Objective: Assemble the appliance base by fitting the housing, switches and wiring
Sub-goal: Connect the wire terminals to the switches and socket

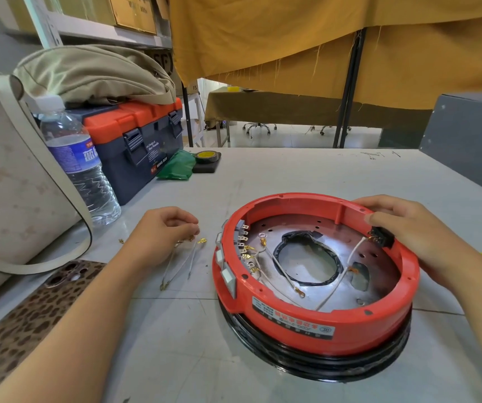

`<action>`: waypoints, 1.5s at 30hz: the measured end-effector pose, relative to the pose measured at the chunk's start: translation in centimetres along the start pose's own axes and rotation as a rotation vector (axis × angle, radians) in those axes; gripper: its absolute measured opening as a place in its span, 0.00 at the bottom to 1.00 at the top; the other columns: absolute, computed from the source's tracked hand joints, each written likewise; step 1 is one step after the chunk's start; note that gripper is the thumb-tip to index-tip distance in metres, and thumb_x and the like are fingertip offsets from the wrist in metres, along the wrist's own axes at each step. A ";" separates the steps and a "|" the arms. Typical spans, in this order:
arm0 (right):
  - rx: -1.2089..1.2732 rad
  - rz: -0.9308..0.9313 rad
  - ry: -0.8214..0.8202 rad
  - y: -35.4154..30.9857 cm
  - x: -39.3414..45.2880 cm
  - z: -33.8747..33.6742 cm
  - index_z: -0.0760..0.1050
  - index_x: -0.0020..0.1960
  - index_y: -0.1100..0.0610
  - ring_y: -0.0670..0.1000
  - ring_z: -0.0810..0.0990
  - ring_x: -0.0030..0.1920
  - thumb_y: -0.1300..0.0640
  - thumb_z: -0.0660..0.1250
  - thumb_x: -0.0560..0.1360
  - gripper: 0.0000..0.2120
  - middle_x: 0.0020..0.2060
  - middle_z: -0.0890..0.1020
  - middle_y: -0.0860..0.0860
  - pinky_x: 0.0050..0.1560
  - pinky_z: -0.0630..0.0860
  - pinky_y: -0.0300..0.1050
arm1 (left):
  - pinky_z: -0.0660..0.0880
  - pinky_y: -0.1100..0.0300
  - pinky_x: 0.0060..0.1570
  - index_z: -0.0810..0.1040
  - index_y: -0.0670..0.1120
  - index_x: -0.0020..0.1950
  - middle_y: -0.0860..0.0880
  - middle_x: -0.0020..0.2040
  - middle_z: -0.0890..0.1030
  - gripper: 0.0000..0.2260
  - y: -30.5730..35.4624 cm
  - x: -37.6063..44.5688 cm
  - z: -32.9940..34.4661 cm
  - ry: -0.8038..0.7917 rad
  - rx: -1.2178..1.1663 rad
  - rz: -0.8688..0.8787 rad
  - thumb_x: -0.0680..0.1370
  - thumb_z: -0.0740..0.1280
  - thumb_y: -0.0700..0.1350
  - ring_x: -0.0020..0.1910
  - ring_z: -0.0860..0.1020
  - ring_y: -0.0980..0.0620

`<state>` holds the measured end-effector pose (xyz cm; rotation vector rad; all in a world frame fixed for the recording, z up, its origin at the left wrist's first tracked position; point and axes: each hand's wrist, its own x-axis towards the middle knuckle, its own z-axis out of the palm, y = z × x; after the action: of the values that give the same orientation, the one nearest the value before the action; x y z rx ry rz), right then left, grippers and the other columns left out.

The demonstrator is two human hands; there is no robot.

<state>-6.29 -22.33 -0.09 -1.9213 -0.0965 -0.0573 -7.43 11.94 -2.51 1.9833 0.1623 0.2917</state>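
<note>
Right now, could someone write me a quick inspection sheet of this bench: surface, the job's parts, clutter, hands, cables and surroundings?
Surface: pale grey table, scuffed, with pen marks at the far edge.
Job's things: red housing on a black ring; black switch block at its right rim; white switches on its left wall.
Clutter: water bottle, toolbox, tape roll, green bag, phone, beige bag.
Hands: left hand pinches loose wires; right hand holds the switch block.
Cables: white leads with brass terminals inside the housing.
Surroundings: mustard cloth, office chairs beyond.
</note>
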 end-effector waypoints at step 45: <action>-0.004 0.003 0.004 0.0 0.0 0.0 0.81 0.50 0.50 0.45 0.80 0.36 0.65 0.61 0.76 0.14 0.35 0.84 0.45 0.42 0.74 0.43 | 0.79 0.69 0.38 0.81 0.42 0.44 0.43 0.40 0.83 0.05 -0.1 0.1 0.1 0.237 -0.324 -0.049 0.74 0.68 0.33 0.33 0.82 0.56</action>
<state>-6.27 -22.30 -0.11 -1.9248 -0.0909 -0.0599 -7.33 11.89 -2.62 1.6182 0.2957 0.4895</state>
